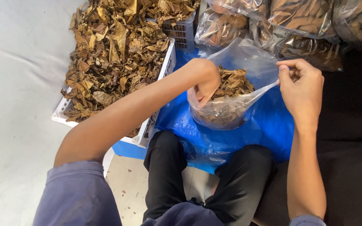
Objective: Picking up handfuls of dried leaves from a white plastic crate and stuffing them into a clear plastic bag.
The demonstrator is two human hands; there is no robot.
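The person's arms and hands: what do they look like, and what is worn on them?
Both arms are bare from above the elbow down. Each upper arm is covered by a short sleeve of greyish-blue cloth, the left sleeve with a stitched hem, the right sleeve just showing at the picture's edge. The left hand and right hand wear no gloves, rings, watch or bracelet that I can see.

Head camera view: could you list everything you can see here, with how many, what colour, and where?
clear plastic bag: one, half full of brown dried leaves, centre, on the sheet
blue plastic sheet: one, under the bag
white crate: one, heaped with brown dried leaves, left
filled clear bags: several, brown leaves inside, top right
grey floor: left
left hand: reaching into the bag
right hand: pinching the bag's rim
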